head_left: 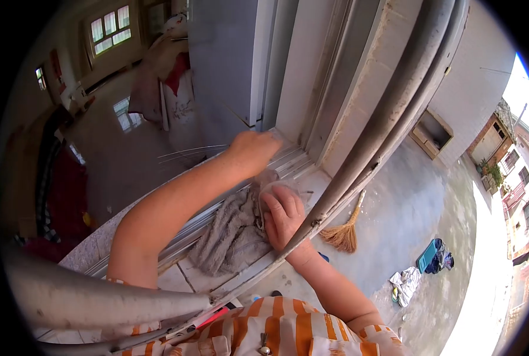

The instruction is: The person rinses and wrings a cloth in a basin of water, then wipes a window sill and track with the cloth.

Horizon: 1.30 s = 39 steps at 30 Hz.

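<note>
My left hand (252, 153) reaches to the far corner of the sliding-window track (294, 163), its fingers curled closed. Whatever it may hold is hidden. My right hand (283, 215) is closed, fingers bent, around a crumpled, see-through plastic bag (268, 177) on the sill. A grey, rumpled cloth (232, 231) lies against this hand, spread over the track and the pale sill tiles. Two thin light strands (190, 152) stretch out left of my left wrist.
Thick, worn metal bars (389, 113) curve between me and the window. A grey-white sliding panel (223, 65) stands beyond the track. Outside on the concrete are a straw broom (343, 235), a white cloth (405, 285) and a blue item (427, 256) beside dark cloth.
</note>
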Each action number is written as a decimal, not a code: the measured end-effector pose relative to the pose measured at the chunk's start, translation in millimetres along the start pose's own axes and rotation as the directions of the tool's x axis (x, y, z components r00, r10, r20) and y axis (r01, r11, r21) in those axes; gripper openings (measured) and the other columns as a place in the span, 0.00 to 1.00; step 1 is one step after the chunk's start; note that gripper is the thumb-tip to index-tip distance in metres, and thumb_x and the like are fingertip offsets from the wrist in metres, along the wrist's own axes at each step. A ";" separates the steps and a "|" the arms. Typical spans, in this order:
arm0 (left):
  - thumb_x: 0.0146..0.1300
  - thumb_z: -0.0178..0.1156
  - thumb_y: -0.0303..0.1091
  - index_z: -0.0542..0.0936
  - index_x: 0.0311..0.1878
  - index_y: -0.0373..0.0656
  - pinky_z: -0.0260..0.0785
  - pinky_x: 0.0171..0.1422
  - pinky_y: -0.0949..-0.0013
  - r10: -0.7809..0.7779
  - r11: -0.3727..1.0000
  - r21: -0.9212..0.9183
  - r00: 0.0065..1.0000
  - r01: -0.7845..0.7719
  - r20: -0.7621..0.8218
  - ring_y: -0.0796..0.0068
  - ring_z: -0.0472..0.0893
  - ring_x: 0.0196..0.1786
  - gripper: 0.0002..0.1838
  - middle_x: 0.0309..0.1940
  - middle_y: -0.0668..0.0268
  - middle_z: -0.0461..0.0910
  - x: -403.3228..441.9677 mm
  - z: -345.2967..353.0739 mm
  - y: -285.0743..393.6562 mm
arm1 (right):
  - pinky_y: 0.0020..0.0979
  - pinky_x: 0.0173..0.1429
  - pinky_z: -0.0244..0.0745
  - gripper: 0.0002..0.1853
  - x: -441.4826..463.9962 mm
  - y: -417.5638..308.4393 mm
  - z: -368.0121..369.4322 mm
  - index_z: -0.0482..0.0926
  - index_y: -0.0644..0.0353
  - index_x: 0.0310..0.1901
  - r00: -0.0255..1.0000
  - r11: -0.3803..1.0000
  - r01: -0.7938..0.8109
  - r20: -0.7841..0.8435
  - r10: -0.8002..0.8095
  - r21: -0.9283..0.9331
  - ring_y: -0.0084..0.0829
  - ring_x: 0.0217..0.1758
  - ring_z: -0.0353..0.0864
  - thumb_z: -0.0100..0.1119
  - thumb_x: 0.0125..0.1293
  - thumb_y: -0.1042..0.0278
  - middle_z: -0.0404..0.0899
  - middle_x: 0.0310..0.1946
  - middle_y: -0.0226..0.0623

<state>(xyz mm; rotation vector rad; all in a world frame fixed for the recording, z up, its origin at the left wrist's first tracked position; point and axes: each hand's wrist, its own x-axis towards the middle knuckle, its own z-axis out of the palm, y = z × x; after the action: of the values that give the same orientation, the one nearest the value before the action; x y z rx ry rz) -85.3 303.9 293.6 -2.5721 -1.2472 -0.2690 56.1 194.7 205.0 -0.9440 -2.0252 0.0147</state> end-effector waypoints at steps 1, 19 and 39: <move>0.55 0.54 0.27 0.78 0.37 0.44 0.75 0.38 0.62 0.011 1.000 -0.002 1.000 -0.011 0.000 0.61 0.82 0.38 0.07 0.35 0.61 0.81 5.1 1.6 0.3 | 0.45 0.58 0.65 0.24 0.3 -1.2 -1.9 0.71 0.63 0.52 1.000 1.000 0.001 -0.005 -0.001 0.009 0.52 0.54 0.69 0.55 0.49 0.79 0.67 0.52 0.50; 0.54 0.53 0.28 0.83 0.37 0.50 0.74 0.39 0.59 0.020 0.998 0.054 0.999 -0.019 -0.026 0.62 0.83 0.40 0.11 0.32 0.62 0.83 38.2 32.4 0.5 | 0.47 0.55 0.67 0.23 2.8 3.9 5.3 0.71 0.61 0.52 0.995 0.997 0.072 -0.060 -0.074 -0.027 0.51 0.50 0.70 0.56 0.51 0.76 0.68 0.51 0.48; 0.53 0.56 0.29 0.85 0.31 0.45 0.75 0.34 0.62 0.039 0.972 0.229 0.998 -0.049 0.047 0.65 0.84 0.36 0.08 0.31 0.64 0.84 52.8 25.9 16.8 | 0.45 0.60 0.64 0.22 0.7 1.4 4.4 0.71 0.63 0.51 0.996 0.993 0.071 -0.040 -0.075 -0.090 0.50 0.55 0.67 0.55 0.51 0.77 0.68 0.52 0.48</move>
<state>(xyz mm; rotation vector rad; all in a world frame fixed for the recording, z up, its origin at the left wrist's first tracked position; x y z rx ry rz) -38.4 341.2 281.2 -2.4136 -1.1589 -0.0567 53.6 197.6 202.4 -0.9169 -2.0322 -0.1349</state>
